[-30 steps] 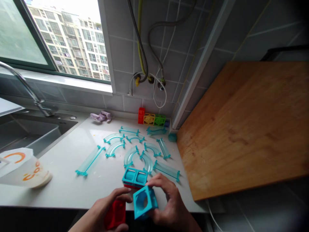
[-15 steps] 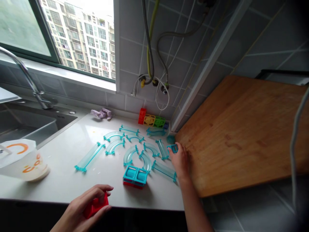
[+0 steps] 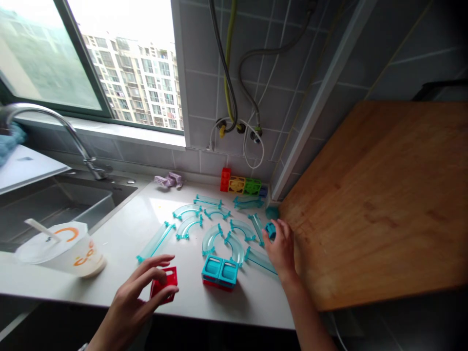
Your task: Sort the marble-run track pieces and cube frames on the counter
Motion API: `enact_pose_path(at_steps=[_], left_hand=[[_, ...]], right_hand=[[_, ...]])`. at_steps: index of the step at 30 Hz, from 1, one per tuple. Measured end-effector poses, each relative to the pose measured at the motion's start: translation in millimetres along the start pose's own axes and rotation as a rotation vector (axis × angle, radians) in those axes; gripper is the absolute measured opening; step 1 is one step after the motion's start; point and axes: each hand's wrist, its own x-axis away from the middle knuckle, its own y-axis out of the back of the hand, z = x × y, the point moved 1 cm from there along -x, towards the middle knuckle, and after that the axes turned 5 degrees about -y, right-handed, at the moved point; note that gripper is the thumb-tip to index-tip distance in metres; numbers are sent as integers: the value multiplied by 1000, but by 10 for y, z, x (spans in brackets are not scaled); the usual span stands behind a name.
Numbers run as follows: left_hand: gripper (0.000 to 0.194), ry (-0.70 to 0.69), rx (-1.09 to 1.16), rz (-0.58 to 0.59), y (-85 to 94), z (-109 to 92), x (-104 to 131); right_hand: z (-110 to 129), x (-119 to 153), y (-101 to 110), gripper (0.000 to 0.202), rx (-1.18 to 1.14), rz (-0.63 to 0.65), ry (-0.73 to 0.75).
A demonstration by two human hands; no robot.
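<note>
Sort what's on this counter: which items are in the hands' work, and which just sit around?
In hand:
left hand grips red block
right hand on small teal piece
teal double block
clear track pieces

Lying about:
cup
faucet
wooden board

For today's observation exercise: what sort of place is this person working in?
Most likely a home kitchen counter: a sink with a curved tap, a tiled wall and a wooden chopping board beside the white worktop.
</note>
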Motion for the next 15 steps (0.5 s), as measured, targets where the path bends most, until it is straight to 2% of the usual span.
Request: enact_pose_path(at_steps=[3, 6, 10, 12, 15], left_hand=[[23, 8, -62, -160, 130, 53, -359], [31, 99, -124, -263, 206, 343, -850], [44, 274, -397, -265, 260, 932, -1502], [44, 324, -492, -245, 281, 1172, -1739], [42, 367, -609, -149, 306, 1399, -1945]], right_hand=[[174, 420, 143, 31, -285, -66, 162], [324, 918, 225, 26, -513, -34, 187], [440, 1366, 172, 45, -685, 100, 200], [451, 1428, 127, 53, -705, 125, 198], [433, 1395, 83, 52, -704, 147, 161]])
